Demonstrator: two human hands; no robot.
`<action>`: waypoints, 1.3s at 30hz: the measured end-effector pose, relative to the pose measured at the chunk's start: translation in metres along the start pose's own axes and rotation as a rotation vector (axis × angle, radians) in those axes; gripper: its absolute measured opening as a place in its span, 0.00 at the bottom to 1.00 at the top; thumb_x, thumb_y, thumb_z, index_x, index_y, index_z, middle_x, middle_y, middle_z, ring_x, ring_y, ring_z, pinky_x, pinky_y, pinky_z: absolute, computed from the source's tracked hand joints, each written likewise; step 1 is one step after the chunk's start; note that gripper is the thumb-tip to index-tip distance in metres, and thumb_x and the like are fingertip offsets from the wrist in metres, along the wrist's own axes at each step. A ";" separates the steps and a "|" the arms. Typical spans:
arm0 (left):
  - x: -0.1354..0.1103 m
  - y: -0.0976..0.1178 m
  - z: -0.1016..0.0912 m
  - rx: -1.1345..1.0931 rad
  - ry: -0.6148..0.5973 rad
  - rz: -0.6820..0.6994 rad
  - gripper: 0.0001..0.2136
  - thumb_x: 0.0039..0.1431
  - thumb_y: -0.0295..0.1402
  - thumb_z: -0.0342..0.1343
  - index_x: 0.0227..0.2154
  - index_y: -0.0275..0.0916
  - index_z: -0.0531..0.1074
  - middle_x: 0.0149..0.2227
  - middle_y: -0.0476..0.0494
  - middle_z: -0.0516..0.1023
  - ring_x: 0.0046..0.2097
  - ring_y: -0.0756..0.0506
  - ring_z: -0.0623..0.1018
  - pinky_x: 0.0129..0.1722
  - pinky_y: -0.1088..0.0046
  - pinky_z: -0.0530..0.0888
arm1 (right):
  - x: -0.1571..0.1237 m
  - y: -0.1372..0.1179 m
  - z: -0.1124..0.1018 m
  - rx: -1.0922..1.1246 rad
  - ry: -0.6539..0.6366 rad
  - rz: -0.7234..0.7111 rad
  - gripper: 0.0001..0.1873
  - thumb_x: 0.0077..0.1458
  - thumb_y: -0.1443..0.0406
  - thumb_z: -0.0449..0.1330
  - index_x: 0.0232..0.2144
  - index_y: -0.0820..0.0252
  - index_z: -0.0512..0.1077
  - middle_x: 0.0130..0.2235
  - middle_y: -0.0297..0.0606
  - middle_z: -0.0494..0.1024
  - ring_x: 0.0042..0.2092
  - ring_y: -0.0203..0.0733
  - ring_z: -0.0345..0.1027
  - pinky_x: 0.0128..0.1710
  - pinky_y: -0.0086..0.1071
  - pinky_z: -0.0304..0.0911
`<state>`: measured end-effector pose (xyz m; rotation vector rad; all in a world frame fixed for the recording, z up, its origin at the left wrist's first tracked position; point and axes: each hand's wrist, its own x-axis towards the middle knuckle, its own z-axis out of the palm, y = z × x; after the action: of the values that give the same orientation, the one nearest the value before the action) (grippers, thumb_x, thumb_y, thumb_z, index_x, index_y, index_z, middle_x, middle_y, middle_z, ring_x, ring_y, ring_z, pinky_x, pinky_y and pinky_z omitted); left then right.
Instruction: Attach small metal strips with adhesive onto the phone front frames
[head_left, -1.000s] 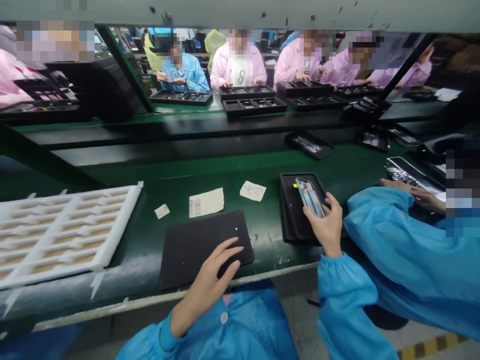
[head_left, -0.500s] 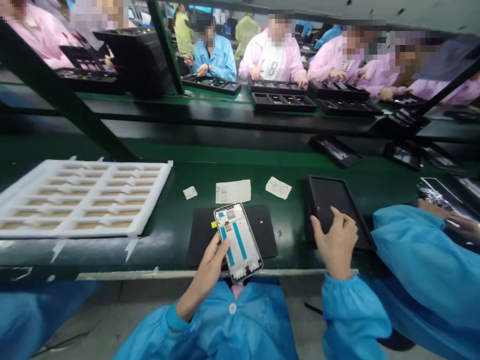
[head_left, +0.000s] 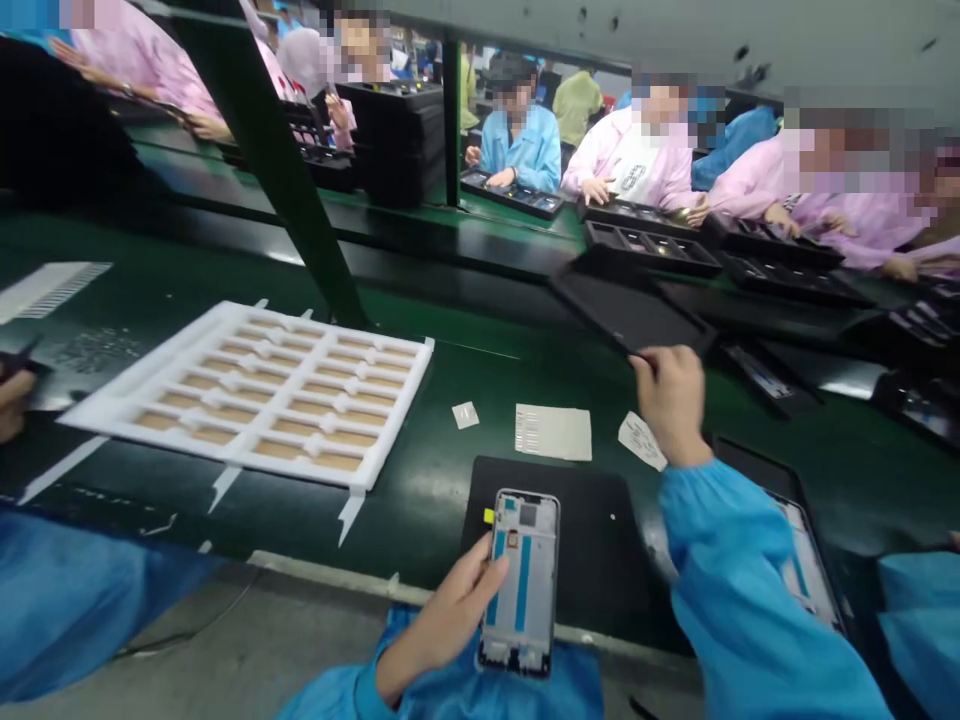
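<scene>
My left hand [head_left: 461, 600] grips a phone housing [head_left: 541, 590] by its left edge. Its silver inner side faces up, with two blue strips and a yellow tab at the upper left. Below it on the bench lies a black mat [head_left: 600, 520]. My right hand [head_left: 675, 400] is raised and closed on the near edge of a black tray [head_left: 630, 300], which hangs tilted above the bench. Another black tray [head_left: 757, 465] rests at the right, partly hidden by my right sleeve; a second phone housing [head_left: 810, 560] lies in it.
A white slotted tray [head_left: 247, 455] is taped to the bench at the left. Small white papers [head_left: 553, 432] lie beyond the mat. A green slanted post [head_left: 289, 190] rises at the back. Co-workers sit across the line; a neighbour's hand [head_left: 15, 400] shows at far left.
My right hand has taken the black tray from the right and lifted it forward, uncovering a tray with a phone housing. The view has turned right. My left hand keeps its housing.
</scene>
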<state>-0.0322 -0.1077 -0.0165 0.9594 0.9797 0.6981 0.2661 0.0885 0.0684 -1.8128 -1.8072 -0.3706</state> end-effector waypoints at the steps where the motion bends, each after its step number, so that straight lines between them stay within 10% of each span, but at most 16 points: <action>1: -0.001 0.002 -0.002 0.029 -0.037 0.001 0.26 0.65 0.48 0.51 0.62 0.43 0.63 0.61 0.42 0.70 0.61 0.39 0.70 0.63 0.60 0.65 | 0.020 -0.014 0.022 0.016 -0.099 0.000 0.18 0.65 0.59 0.49 0.43 0.66 0.72 0.44 0.52 0.71 0.48 0.52 0.63 0.48 0.43 0.57; 5: -0.004 0.008 -0.004 0.087 -0.140 0.004 0.25 0.66 0.48 0.49 0.63 0.45 0.63 0.59 0.44 0.72 0.58 0.40 0.73 0.60 0.61 0.68 | 0.056 -0.055 0.097 0.117 -0.258 -0.100 0.17 0.66 0.61 0.49 0.41 0.67 0.74 0.43 0.48 0.74 0.47 0.45 0.67 0.48 0.40 0.60; 9: -0.008 0.008 0.001 0.204 -0.081 0.043 0.24 0.67 0.47 0.47 0.62 0.46 0.64 0.57 0.44 0.74 0.56 0.41 0.74 0.60 0.62 0.68 | 0.051 -0.065 0.123 0.233 -0.359 -0.131 0.12 0.63 0.62 0.56 0.42 0.65 0.73 0.43 0.44 0.77 0.45 0.43 0.71 0.49 0.43 0.65; 14: -0.006 -0.004 0.010 0.261 0.068 0.019 0.23 0.66 0.49 0.49 0.58 0.45 0.69 0.57 0.45 0.74 0.60 0.39 0.71 0.63 0.61 0.64 | 0.011 -0.022 0.057 0.324 -0.389 -0.150 0.18 0.62 0.61 0.56 0.52 0.62 0.71 0.53 0.48 0.76 0.54 0.50 0.69 0.56 0.45 0.63; 20: -0.003 -0.005 0.017 0.169 0.171 -0.062 0.28 0.60 0.55 0.52 0.56 0.41 0.70 0.56 0.41 0.76 0.56 0.37 0.75 0.58 0.60 0.71 | -0.132 0.075 -0.047 0.164 -0.083 0.127 0.23 0.64 0.53 0.50 0.50 0.62 0.72 0.52 0.51 0.75 0.55 0.54 0.68 0.56 0.49 0.62; 27: 0.007 0.045 0.021 0.416 0.218 0.002 0.24 0.58 0.51 0.56 0.50 0.40 0.75 0.46 0.43 0.81 0.46 0.39 0.80 0.46 0.68 0.77 | -0.226 0.157 -0.050 -0.218 -0.008 0.700 0.39 0.57 0.42 0.50 0.57 0.67 0.65 0.61 0.66 0.61 0.63 0.70 0.54 0.54 0.68 0.52; 33: 0.040 0.076 0.026 0.707 0.102 0.154 0.19 0.64 0.47 0.51 0.46 0.40 0.76 0.42 0.44 0.82 0.40 0.42 0.80 0.37 0.75 0.76 | -0.229 0.154 -0.058 -0.168 0.001 0.652 0.35 0.59 0.45 0.51 0.57 0.65 0.66 0.62 0.63 0.61 0.65 0.68 0.51 0.56 0.70 0.48; 39: 0.049 0.099 0.024 1.286 0.010 0.259 0.15 0.69 0.43 0.44 0.48 0.48 0.72 0.41 0.48 0.82 0.36 0.42 0.81 0.33 0.75 0.70 | -0.200 0.081 -0.065 0.224 0.063 0.301 0.18 0.62 0.56 0.55 0.48 0.60 0.73 0.53 0.50 0.74 0.56 0.52 0.67 0.57 0.52 0.62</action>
<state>0.0028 -0.0331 0.0612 2.2232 1.3231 0.1990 0.3461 -0.1095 -0.0045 -1.8530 -1.4410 -0.1030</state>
